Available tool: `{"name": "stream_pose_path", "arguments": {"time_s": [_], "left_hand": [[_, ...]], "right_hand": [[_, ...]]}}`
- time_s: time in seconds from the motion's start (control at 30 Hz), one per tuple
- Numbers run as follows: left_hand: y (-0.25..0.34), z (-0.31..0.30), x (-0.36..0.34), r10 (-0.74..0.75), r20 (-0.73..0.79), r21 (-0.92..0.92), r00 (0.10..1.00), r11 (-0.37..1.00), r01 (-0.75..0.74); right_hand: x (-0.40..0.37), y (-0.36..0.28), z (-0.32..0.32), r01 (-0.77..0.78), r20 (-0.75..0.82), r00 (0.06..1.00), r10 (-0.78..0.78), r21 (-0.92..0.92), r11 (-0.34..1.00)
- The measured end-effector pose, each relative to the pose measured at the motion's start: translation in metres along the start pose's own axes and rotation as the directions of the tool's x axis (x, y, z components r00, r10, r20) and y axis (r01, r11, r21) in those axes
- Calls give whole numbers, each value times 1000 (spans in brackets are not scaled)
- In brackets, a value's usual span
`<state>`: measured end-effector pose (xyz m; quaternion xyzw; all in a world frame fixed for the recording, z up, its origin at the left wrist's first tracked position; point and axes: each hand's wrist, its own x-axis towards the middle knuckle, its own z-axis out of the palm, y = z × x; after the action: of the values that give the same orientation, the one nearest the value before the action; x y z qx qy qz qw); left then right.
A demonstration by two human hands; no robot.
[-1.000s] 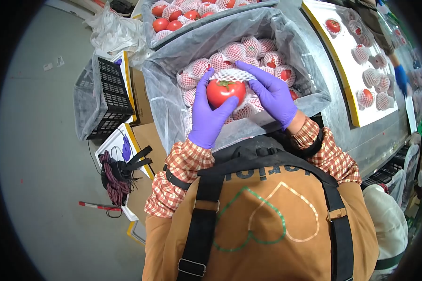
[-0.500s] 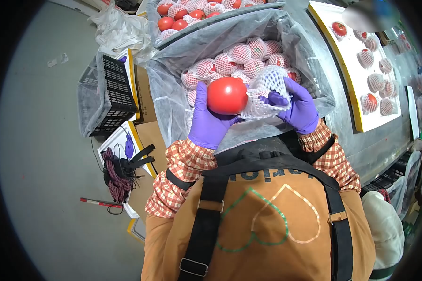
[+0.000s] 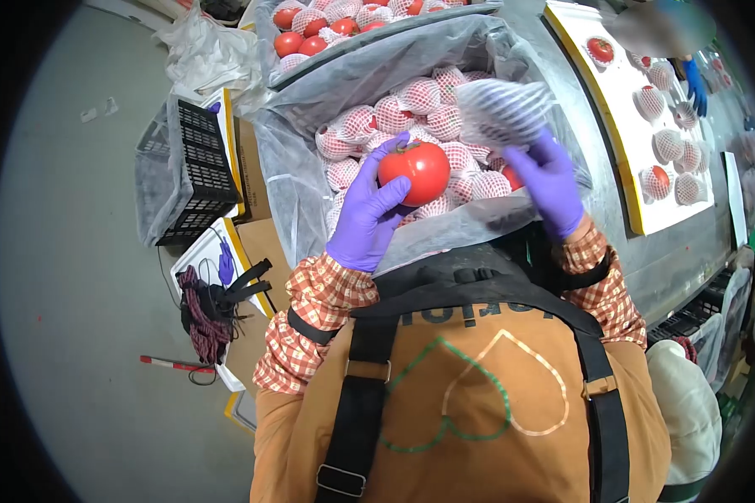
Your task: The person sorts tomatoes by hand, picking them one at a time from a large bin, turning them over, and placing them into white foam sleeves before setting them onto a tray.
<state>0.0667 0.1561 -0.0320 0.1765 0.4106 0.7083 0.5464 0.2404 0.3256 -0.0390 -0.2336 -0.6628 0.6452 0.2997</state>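
On apron (image 3: 520, 457), lettering (image 3: 476, 313) (partly hidden), held tomato (image 3: 416, 173)

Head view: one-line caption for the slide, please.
Left hand holds a bare tomato over a lined bin of netted tomatoes while the right hand holds a blurred foam net.

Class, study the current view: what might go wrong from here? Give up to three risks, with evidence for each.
The bare tomato is held by the left hand alone, so a slip might bruise it. The right hand holds a foam net, blurred as if moving fast; it could snag on the netted tomatoes close by.
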Motion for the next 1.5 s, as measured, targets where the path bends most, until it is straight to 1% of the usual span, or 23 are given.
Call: {"name": "stream_pose_path", "arguments": {"time_s": [0.07,0.13,0.2,0.33,0.43,0.47,0.5,0.6,0.63,0.7,0.8,0.87,0.97,1.0,1.07,1.1,1.13,1.2,1.27,1.33,1.4,1.47,1.5], "left_hand": [[1,6,0,-12,27,24,1000,1000,11],[1,11,1,-56,78,48,995,997,52],[0,15,1,-60,88,67,994,996,55],[7,25,2,-20,122,257,992,966,-12],[10,18,12,-101,81,295,992,953,73],[5,4,22,-103,83,297,991,952,74],[-5,-18,37,-148,6,235,989,961,142],[-16,-14,48,-262,-54,197,964,943,267],[-19,-3,44,-291,55,95,955,954,285],[-20,17,36,-341,180,-60,923,932,356],[-34,29,46,-218,284,71,934,976,207],[-30,43,48,-243,233,83,942,970,230],[-37,49,54,49,109,286,993,955,-78],[-36,58,51,46,104,286,993,955,-74],[-31,80,44,233,185,485,955,823,-295],[-35,86,45,295,270,645,917,651,-399],[-37,91,45,280,327,699,902,571,-431],[-39,101,43,185,369,570,911,729,-379],[-40,96,44,152,334,585,930,740,-331],[-39,79,51,113,301,594,947,754,-279],[-37,37,64,7,164,862,987,486,-146],[-42,-20,72,11,241,970,971,-21,-241],[-46,-46,77,-44,177,980,983,-88,-180]], "right_hand": [[0,1,4,112,161,982,-100,-71,991],[4,-25,25,600,484,771,-415,-333,727],[0,-18,27,517,479,814,-327,-343,784],[4,-20,24,557,422,799,-430,-249,792],[-1,-22,17,448,378,854,-358,-183,875],[-7,-24,16,107,348,930,-118,49,993],[-11,-26,14,-249,379,916,132,278,928],[-19,-15,8,-401,429,889,160,559,726],[-22,-15,5,-423,439,883,167,587,691],[-24,-10,-4,-442,457,875,160,618,650],[-31,-6,-23,-462,432,881,192,703,540],[-26,-10,-31,-344,412,909,70,642,685],[-22,-20,-53,-328,317,925,208,396,858],[-18,-24,-54,-333,319,924,212,397,855],[-9,-28,-54,-138,174,979,110,159,978],[-7,-24,-57,-94,97,992,80,148,985],[-6,-27,-58,-40,40,999,37,81,996],[-2,-32,-63,-87,-29,996,89,74,993],[4,-13,-89,-136,-183,973,144,58,989],[16,-4,-119,-102,-230,956,182,321,942],[22,6,-155,-103,-243,944,223,424,900],[35,38,-208,-131,-274,900,339,572,810],[36,50,-231,-115,-311,882,353,585,803]]}}
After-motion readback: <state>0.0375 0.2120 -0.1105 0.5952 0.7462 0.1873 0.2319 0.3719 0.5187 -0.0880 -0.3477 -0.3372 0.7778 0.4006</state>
